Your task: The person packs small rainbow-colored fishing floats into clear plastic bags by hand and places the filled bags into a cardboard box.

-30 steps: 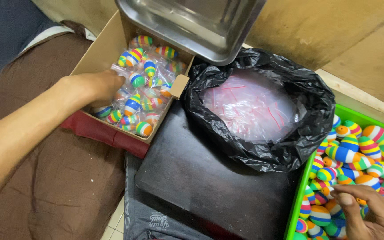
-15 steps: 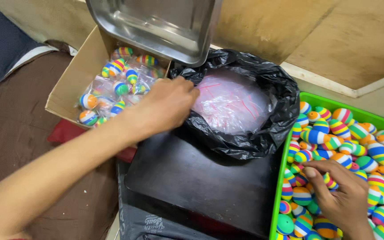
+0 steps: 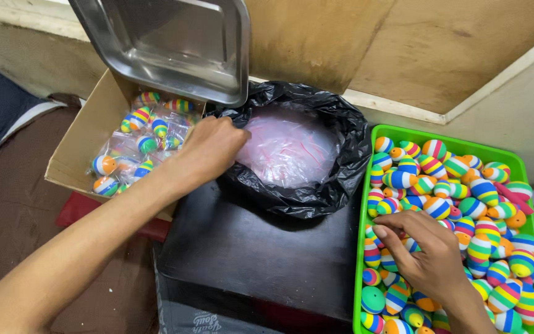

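My left hand (image 3: 212, 148) reaches across to the near-left rim of a black plastic bag (image 3: 341, 179) that holds a heap of clear small bags (image 3: 288, 148). Its fingers curl at the bag's edge; whether they pinch anything is hidden. My right hand (image 3: 424, 250) rests palm down in a green tray (image 3: 366, 204) full of striped, many-coloured balls (image 3: 446, 185), with its fingers closing around some of them. A cardboard box (image 3: 81, 145) at the left holds bagged striped balls (image 3: 131, 148).
A steel tray (image 3: 174, 43) leans tilted over the box's far end. The black bag sits on a dark flat block (image 3: 248, 253). A wooden wall runs behind. A brown mat and a red edge lie left of the block.
My left hand has left the cardboard box and moved right to the black bag's rim. My right hand has slid further into the tray's balls.
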